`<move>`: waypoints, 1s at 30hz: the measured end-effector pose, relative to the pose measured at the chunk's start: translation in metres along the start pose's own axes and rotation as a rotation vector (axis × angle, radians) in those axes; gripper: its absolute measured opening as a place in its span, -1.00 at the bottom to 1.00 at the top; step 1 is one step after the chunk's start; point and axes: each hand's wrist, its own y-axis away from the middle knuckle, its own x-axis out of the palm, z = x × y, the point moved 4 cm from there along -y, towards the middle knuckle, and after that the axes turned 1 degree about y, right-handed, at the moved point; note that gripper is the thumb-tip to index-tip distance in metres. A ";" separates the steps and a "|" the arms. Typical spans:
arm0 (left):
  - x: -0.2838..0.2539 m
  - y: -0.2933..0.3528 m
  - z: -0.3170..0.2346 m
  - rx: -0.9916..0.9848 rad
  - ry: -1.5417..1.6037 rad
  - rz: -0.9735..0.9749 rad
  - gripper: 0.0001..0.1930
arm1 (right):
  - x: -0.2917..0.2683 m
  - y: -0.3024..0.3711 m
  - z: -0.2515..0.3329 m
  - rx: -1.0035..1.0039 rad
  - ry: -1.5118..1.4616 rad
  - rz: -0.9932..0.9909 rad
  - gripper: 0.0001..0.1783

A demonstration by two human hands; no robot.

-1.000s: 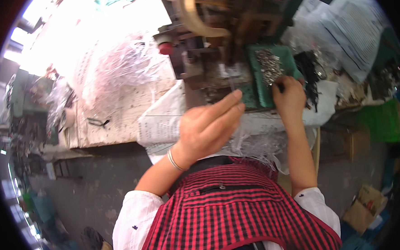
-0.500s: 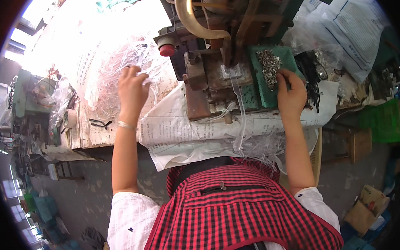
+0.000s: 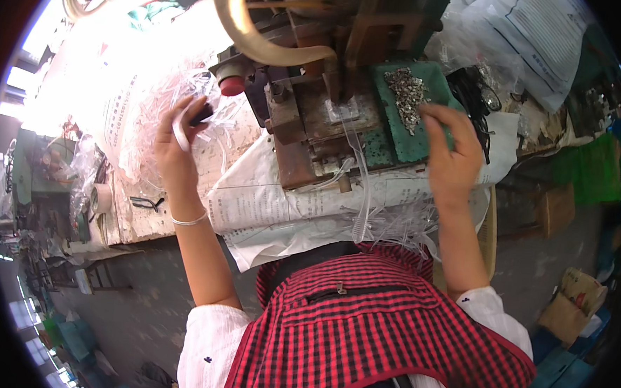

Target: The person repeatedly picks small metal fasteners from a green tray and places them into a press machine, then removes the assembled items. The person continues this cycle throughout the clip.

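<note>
My left hand (image 3: 177, 152) is raised over a heap of clear plastic strips (image 3: 162, 105), its fingers closed on a pale translucent strip (image 3: 181, 132). A dark patch (image 3: 202, 114) shows at those fingertips; I cannot tell what it is. My right hand (image 3: 456, 159) is at the right side of a green tray (image 3: 414, 152), thumb and forefinger together beside a pile of small metal pieces (image 3: 407, 97). Anything between them is too small to make out. Between my hands, another clear strip (image 3: 358, 161) runs from the metal bed of a press (image 3: 315, 113) toward me.
A red push button (image 3: 232, 86) sits on the press's left side. Clear strips (image 3: 400, 227) lie bunched at the table's front edge, over white printed sheeting (image 3: 254, 191). Small pliers (image 3: 147, 204) and a tape roll (image 3: 101, 198) lie left. Black strips (image 3: 473, 108) lie beyond the tray.
My left hand has moved left and turned, and the pale strip now shows in its fingers. My right hand remains beside the metal pieces. The whole view has shifted slightly.
</note>
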 end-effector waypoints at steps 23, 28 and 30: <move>0.150 0.109 -0.097 1.114 -0.618 0.386 -0.73 | 0.052 -0.013 0.065 0.288 -0.794 0.299 -0.41; 0.168 0.104 -0.076 1.273 -0.593 0.347 -0.78 | 0.013 -0.034 -0.049 0.211 -0.111 -0.017 -0.50; 0.168 0.103 -0.071 1.276 -0.583 0.353 -0.78 | 0.006 -0.022 -0.097 0.316 0.021 0.015 -0.59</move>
